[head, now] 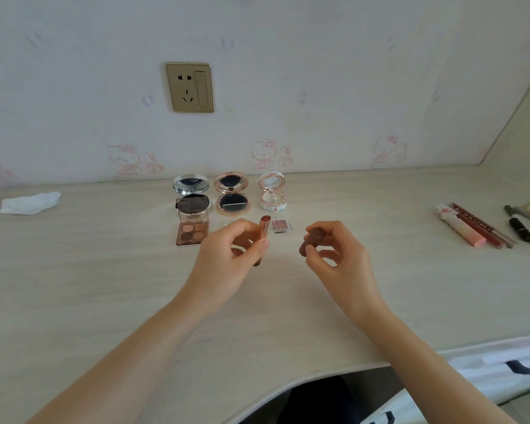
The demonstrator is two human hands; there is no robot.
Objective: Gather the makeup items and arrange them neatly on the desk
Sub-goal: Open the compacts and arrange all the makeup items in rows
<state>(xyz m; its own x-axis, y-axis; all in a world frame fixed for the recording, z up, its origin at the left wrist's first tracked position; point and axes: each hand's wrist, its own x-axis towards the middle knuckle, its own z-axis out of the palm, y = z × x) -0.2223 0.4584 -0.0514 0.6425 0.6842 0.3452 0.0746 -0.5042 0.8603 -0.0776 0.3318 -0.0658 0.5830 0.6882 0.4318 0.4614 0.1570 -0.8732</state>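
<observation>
This is looking like a bedroom at home. Cartoon-cat wallpaper (266, 153) is covering the wall, with a socket (189, 87) set in it. A pale wood-grain desk (104, 270) is running along the wall, and open compacts (231, 194), a palette (192, 231) and pencils (478, 229) are lying on it.

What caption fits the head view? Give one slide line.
Left hand holds an uncapped lipstick, right hand its cap, before three open compacts.

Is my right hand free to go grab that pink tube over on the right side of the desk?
Probably not yet. The right hand is pinching the brown lipstick cap, so it's occupied. The desk between it and the pink tube looks bare.
</observation>
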